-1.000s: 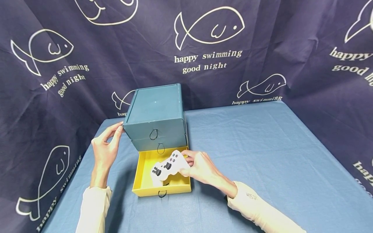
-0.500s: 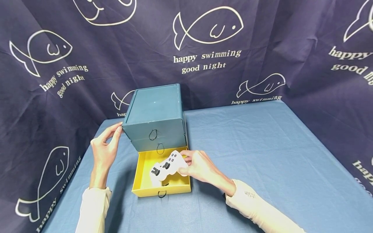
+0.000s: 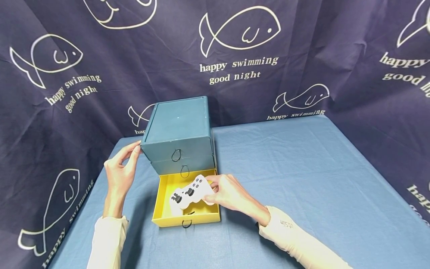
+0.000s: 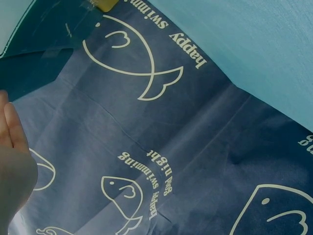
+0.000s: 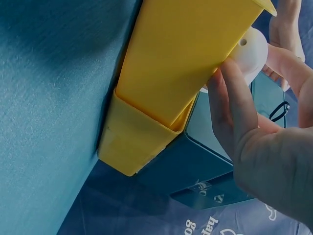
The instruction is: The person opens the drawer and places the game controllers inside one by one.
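A white game controller (image 3: 189,194) with black sticks lies tilted within the pulled-out yellow drawer (image 3: 186,219). My right hand (image 3: 233,192) holds the controller's right end between thumb and fingers, over the drawer's right wall. The right wrist view shows the fingers (image 5: 239,95) beside the drawer wall, with most of the controller hidden behind it. My left hand (image 3: 121,168) rests its fingertips on the front left corner of the teal drawer unit (image 3: 179,121), fingers fairly straight. In the left wrist view, only part of the left hand (image 4: 14,156) shows at the edge.
Two teal drawers with black loop pulls (image 3: 176,155) are closed above the yellow one. A blue cloth covers the table (image 3: 285,179). Behind and at the sides hangs a dark curtain (image 3: 242,93) with fish prints.
My right hand and the controller have shifted slightly left, farther into the yellow drawer. The left hand stays at the unit's corner.
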### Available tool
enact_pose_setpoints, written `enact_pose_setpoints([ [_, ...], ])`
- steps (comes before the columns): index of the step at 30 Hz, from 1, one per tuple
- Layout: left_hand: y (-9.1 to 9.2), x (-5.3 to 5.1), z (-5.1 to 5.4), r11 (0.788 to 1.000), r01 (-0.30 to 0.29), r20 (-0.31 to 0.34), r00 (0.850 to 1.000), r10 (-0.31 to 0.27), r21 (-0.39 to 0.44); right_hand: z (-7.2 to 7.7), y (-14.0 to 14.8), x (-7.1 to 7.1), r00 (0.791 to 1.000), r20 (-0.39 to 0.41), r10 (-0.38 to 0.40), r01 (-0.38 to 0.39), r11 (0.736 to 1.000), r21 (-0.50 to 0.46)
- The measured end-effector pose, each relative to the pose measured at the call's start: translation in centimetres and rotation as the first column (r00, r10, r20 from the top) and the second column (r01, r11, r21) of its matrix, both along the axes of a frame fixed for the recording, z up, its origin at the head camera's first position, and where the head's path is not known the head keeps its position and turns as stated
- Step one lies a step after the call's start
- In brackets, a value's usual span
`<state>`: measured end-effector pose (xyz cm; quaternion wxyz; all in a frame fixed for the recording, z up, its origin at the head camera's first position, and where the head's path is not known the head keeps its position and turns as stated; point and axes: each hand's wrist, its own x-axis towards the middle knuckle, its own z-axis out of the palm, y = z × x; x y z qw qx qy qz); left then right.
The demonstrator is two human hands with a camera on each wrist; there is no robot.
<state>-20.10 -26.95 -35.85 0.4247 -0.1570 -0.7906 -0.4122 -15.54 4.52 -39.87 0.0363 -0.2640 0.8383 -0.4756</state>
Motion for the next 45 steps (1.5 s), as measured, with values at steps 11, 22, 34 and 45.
enact_pose_setpoints([
  [11,0.0,0.0,0.1,1.0,0.005,0.005,1.0,-0.005,-0.001,0.1,-0.1,-0.1,1.0,0.023,-0.007,0.007,1.0,0.024],
  [22,0.0,0.2,0.3,1.0,0.013,0.028,1.0,-0.013,-0.015,0.0,-0.4,0.0,0.999,-0.027,-0.022,0.023,0.999,0.034],
  [34,0.0,0.2,0.2,1.0,0.004,0.015,1.0,-0.004,0.0,-0.1,-0.4,0.1,0.999,-0.04,-0.019,0.02,1.0,0.019],
  [45,0.0,0.1,0.1,1.0,-0.002,0.022,1.0,0.002,0.001,-0.6,-0.1,1.2,0.995,-0.069,0.067,-0.078,0.981,-0.175],
])
